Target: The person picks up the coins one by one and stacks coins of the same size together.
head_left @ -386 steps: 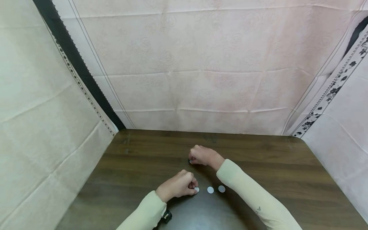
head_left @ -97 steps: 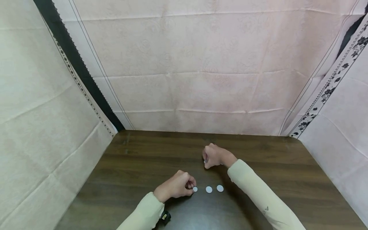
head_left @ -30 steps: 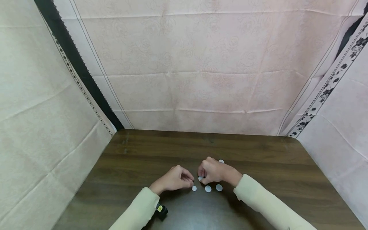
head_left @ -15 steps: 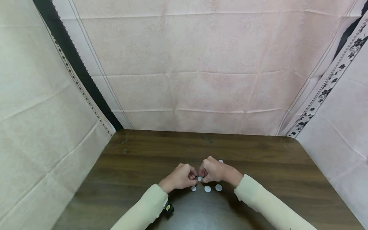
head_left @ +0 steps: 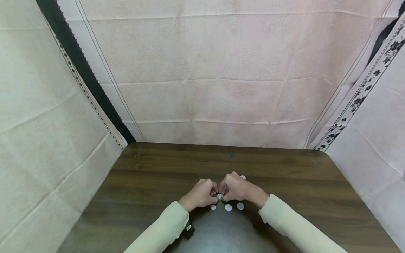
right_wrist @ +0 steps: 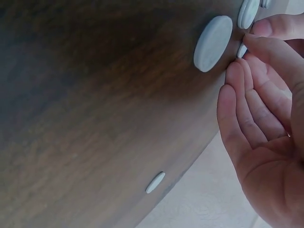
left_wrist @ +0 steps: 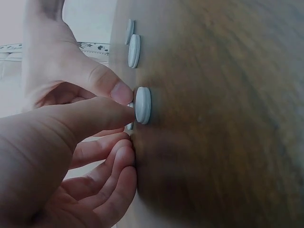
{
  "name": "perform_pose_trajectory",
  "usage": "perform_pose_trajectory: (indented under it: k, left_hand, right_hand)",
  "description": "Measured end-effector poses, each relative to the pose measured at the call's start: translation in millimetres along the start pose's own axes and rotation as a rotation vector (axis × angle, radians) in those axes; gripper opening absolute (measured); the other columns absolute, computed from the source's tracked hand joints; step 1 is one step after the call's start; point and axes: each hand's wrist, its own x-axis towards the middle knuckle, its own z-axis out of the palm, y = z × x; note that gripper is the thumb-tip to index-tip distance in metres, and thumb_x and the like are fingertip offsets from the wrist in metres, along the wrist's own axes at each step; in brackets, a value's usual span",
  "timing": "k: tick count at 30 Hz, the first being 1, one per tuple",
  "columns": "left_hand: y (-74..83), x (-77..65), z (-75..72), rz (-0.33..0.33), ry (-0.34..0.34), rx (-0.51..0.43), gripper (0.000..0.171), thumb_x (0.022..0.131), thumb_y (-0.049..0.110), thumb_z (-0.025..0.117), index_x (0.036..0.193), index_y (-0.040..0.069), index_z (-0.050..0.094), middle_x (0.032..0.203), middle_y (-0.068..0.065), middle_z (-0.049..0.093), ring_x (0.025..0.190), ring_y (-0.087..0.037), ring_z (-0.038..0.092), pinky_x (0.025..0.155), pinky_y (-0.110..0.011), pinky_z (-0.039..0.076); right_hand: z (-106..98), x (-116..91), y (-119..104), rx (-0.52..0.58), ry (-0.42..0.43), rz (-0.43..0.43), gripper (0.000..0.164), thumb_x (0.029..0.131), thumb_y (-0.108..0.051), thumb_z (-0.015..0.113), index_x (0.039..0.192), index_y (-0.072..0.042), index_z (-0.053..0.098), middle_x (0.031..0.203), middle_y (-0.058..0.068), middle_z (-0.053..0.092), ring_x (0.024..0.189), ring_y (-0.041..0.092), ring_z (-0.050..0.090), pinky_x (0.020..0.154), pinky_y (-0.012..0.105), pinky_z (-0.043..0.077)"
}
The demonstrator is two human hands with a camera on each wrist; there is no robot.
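My left hand [head_left: 200, 193] and right hand [head_left: 235, 187] meet over the brown wooden table, fingertips close together. Between them lies a small white round disc [head_left: 219, 196], pinched by thumb and fingers from both sides. The left wrist view has it mostly hidden behind my left thumb; a sliver of the disc [right_wrist: 242, 50] appears at the fingertips in the right wrist view. Just nearer me is a row of white discs: a left one [head_left: 213, 207], a middle one [head_left: 228, 207] and a right one [head_left: 240, 206]. Seen edge-on, the closest disc [left_wrist: 143, 105] has a groove round its side.
Another white disc [head_left: 243, 177] lies farther back, partly behind my right wrist. The wooden table [head_left: 152, 182] ends at a pale cloth [head_left: 221, 70] hung at the back, with more cloth at both sides. A dark band sits at my left wrist.
My right hand has come nearer with its disc, uncovering the one farther back. My left hand has let go of the row's left disc and moved over to the right hand's disc.
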Motion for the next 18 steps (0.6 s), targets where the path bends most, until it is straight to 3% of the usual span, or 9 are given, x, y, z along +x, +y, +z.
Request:
perform_pose_trajectory:
  k: [7, 18]
  left_hand:
    - [0.7, 4.2, 0.0, 0.002, -0.001, 0.017, 0.006, 0.085, 0.006, 0.081, 0.085, 0.007, 0.075, 0.076, 0.003, 0.07, 0.068, 0.002, 0.055, 0.066, -0.017, 0.049]
    - [3.4, 6.8, 0.7, -0.014, -0.045, -0.004, 0.015, 0.085, 0.004, 0.08, 0.078, 0.012, 0.069, 0.064, 0.01, 0.053, 0.056, -0.001, 0.044, 0.056, -0.017, 0.038]
  right_hand:
    - [0.3, -3.0, 0.5, 0.008, 0.026, -0.015, 0.008, 0.083, -0.003, 0.086, 0.087, -0.008, 0.081, 0.085, 0.003, 0.081, 0.076, 0.002, 0.074, 0.068, 0.016, 0.057]
    - [0.5, -4.2, 2.9, 0.035, 0.024, -0.019, 0.008, 0.084, -0.004, 0.085, 0.088, -0.01, 0.082, 0.086, 0.001, 0.081, 0.077, -0.001, 0.073, 0.069, 0.016, 0.057]
